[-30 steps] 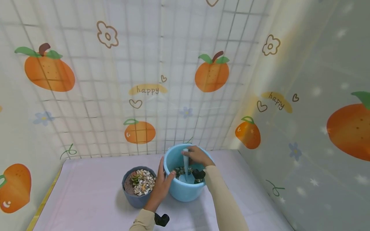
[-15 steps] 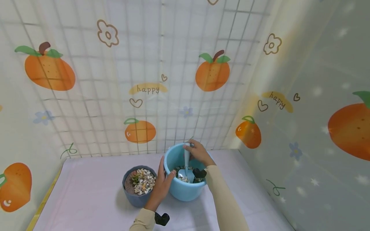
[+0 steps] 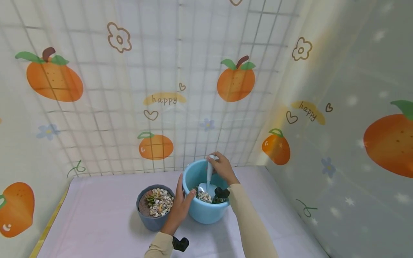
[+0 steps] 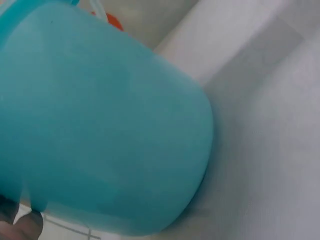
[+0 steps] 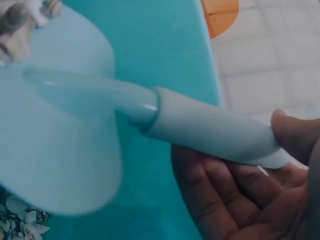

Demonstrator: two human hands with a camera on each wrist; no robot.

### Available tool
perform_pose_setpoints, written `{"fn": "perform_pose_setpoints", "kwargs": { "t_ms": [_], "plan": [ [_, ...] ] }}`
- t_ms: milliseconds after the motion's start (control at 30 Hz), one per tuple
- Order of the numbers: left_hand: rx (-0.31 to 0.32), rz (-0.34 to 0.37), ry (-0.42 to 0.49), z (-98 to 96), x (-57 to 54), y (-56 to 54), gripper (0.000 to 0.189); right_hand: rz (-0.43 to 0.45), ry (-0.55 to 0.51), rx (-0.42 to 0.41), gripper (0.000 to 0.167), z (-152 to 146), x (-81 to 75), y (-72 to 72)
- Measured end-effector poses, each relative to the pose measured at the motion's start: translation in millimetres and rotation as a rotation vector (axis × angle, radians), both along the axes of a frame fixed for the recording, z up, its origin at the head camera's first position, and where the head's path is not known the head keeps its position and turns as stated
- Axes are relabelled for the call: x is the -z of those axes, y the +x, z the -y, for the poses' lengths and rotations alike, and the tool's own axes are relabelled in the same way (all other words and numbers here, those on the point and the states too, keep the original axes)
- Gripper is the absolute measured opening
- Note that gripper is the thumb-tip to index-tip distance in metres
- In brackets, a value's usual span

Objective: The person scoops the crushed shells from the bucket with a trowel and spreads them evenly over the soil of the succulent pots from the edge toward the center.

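Observation:
A light blue bucket (image 3: 208, 215) stands on the table, holding loose shells or stones (image 3: 204, 196) in its bottom. My right hand (image 3: 223, 168) grips the pale handle of a light blue trowel (image 5: 215, 130), thumb on top and fingers beneath in the right wrist view. The trowel's blade is inside the bucket, with some shell pieces (image 5: 17, 40) on it. My left hand (image 3: 179, 209) lies against the bucket's left side, its fingers straight and its thumb near the rim. In the left wrist view the bucket's wall (image 4: 110, 130) fills most of the picture, with fingertips (image 4: 31, 224) low at the left.
Left of the bucket, close to my left hand, is a grey-blue pot (image 3: 151, 224) with a small green succulent (image 3: 151, 198) and pale shell pieces on brown soil. A patterned curtain (image 3: 193, 71) over a wire grid rises behind the lilac-white table (image 3: 96, 215).
My right hand has risen slightly with the trowel. The trowel's blade has tilted and come up from the shells, now bearing some. My left hand and the bucket have stayed in place.

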State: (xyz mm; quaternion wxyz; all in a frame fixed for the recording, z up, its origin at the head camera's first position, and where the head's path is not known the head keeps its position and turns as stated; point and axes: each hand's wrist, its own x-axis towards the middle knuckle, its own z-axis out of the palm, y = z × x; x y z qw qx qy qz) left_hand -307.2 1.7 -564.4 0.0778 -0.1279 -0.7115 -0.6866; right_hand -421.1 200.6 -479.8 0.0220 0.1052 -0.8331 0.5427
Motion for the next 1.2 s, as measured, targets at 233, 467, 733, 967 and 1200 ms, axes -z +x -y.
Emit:
{"fn": "perform_pose_setpoints", "kwargs": {
  "t_ms": [233,467,733,967,1200],
  "plan": [
    [-0.045,0.032,-0.002,-4.4,-8.3,3.1,0.092,-0.013,-0.027,0.027,0.038,-7.1,-4.2,-1.9],
    [-0.117,-0.091,-0.048,-0.9,-22.0,12.1,0.084,0.015,-0.043,0.045,0.037,-13.4,-8.8,0.4],
    [-0.229,-0.109,-0.068,21.9,-28.1,20.4,0.073,-0.008,-0.087,0.071,0.038,-18.8,-20.6,-2.1],
    [-0.267,-0.174,-0.044,49.6,-27.8,21.4,0.06,-0.002,-0.151,0.081,0.041,-18.0,-35.9,-6.3],
    [-0.307,-0.156,-0.096,86.7,-29.5,22.4,0.054,0.023,-0.205,0.071,0.048,-0.7,-45.3,-8.6]
  ]
}}
